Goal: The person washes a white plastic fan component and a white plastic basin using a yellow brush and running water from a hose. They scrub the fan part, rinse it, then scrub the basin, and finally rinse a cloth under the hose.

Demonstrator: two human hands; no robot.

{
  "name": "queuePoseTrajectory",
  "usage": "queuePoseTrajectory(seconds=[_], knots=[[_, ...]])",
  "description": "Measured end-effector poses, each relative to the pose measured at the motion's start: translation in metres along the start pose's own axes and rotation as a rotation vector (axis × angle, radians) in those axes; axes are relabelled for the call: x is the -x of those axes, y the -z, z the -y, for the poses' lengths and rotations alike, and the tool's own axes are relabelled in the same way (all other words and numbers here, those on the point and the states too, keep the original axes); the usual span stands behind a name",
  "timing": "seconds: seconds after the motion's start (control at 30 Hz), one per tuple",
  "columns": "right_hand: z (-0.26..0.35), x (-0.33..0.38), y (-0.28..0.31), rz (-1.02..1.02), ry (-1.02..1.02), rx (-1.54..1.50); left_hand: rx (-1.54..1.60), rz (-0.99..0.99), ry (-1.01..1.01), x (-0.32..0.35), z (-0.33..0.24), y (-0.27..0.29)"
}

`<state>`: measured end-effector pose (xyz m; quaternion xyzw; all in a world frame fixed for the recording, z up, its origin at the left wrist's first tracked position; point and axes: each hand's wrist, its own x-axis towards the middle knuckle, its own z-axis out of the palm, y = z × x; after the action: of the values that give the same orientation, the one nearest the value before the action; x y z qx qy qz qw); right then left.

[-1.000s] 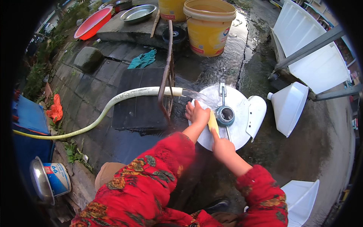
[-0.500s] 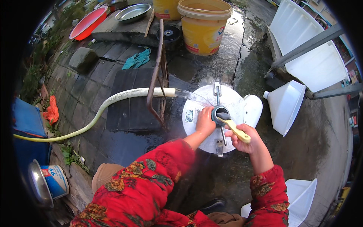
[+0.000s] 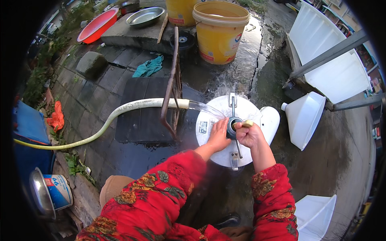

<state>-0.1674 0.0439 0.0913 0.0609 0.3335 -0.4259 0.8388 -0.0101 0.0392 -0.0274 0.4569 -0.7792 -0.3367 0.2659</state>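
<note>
Clasping a yellow handle (image 3: 247, 123), the right hand (image 3: 249, 136) is at the round collar (image 3: 228, 131); left hand (image 3: 218, 137) touching it, grip unclear; a rusty frame (image 3: 174, 66) crosses the hose (image 3: 134, 105).

Sleeves (image 3: 146, 188): red ground, printed with ochre flowers and dark green leaves. Round lid (image 3: 251, 108): white, bearing a black-and-white square patch (image 3: 203, 127); its collar (image 3: 230, 131), dark blue-grey; the tool's handle (image 3: 247, 123), yellowish. Hose (image 3: 136, 105): cream at the mouth, and, as I see it remotely, yellow toward the left. Funnel (image 3: 303, 120): plain white. Front bucket (image 3: 219, 40): I note yellow, with red near the base and a paler rim. Basin (image 3: 98, 26): orange-red. Cloth (image 3: 148, 67): teal. Crumpled sheet (image 3: 56, 116): bright orange. Mat (image 3: 138, 125): black. Tub (image 3: 60, 193): blue and white, with red.
</note>
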Motion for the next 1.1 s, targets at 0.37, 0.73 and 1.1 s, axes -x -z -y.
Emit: queuePoseTrajectory(seconds=[0.37, 0.73, 1.1], knots=[[0.014, 0.013, 0.002, -0.099, -0.159, 0.481, 0.065, 0.035, -0.009, 0.004, 0.006, -0.003], [0.009, 0.000, -0.001, -0.234, -0.071, 0.283, 0.030, 0.020, -0.017, 0.004, 0.005, -0.006], [-0.025, -0.044, 0.000, -0.203, 0.397, -0.305, 0.058, 0.022, -0.026, 0.004, 0.009, -0.005]])
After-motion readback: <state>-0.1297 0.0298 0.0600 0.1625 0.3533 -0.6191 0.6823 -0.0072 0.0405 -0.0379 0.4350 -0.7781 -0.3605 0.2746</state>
